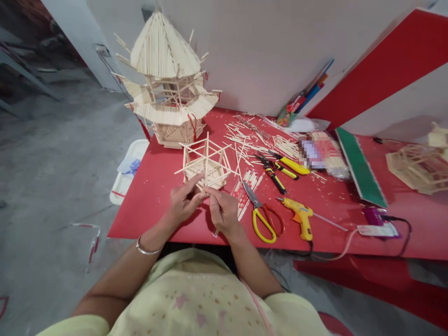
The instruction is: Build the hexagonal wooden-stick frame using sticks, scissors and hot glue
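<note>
In front of me on the red table stands a small six-sided frame of wooden sticks, its roof sticks meeting at a raised centre. My left hand is at its near side, index finger stretched along the frame and thumb pressed against the near edge. Opposite it, my right hand pinches the same near edge between thumb and fingers. The fingertips of both hands almost meet there. Whether a separate loose stick lies between them is too small to tell.
A tall stick pagoda stands behind left. To the right lie loose sticks, pliers, a yellow-handled cutter, scissors and a yellow glue gun with its cord. Farther right are a green board and another stick frame.
</note>
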`<state>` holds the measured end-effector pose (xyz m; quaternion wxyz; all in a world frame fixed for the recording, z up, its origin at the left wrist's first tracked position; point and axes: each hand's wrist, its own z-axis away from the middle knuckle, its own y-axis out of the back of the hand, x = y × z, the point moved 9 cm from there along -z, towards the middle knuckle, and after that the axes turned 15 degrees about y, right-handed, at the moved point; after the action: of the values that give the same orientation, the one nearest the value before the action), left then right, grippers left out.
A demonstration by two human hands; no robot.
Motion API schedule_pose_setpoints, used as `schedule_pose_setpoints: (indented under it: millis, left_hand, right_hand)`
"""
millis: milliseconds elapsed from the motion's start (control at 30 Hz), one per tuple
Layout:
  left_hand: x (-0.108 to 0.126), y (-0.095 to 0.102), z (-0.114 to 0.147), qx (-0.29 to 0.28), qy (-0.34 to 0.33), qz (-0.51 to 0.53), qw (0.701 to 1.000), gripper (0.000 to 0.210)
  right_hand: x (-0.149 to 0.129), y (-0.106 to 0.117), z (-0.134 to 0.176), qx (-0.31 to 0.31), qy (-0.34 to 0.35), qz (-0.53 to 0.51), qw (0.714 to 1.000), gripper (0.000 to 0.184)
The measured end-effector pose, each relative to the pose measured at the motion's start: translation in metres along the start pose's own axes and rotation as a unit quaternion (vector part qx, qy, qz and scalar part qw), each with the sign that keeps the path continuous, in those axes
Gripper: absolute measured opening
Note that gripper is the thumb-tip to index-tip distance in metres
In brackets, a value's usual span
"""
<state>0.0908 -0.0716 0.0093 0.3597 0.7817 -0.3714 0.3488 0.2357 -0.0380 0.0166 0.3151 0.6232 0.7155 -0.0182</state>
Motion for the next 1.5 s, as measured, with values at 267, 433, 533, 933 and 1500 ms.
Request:
schedule_pose_setpoints:
  millis: [267, 433, 533, 933, 1500]
  left_hand:
    - [-0.008, -0.006, -0.002, -0.019, 0.028, -0.017, 0.999, 0.052]
    - [-0.011, -0.007, -0.001, -0.024, 0.037, -0.022, 0.999, 0.051]
    - [-0.012, -0.006, -0.001, -0.022, 0.038, -0.028, 0.999, 0.051]
    - [-0.013, -0.008, 0.0, -0.031, 0.041, -0.034, 0.998, 0.05]
    - [-0.008, -0.007, 0.001, -0.024, 0.019, -0.032, 0.999, 0.057]
  right_hand:
    - [0.0, 0.002, 0.0, 0.004, -0.004, -0.012, 1.0, 0.037]
    - [0.0, 0.002, -0.001, 0.001, -0.011, -0.01, 1.0, 0.035]
    - [0.0, 0.002, 0.0, 0.0, -0.012, -0.005, 1.0, 0.035]
    - [-0.004, 0.0, 0.002, -0.013, 0.011, 0.012, 1.0, 0.041]
    - [0.002, -0.001, 0.001, -0.02, -0.022, -0.005, 1.0, 0.036]
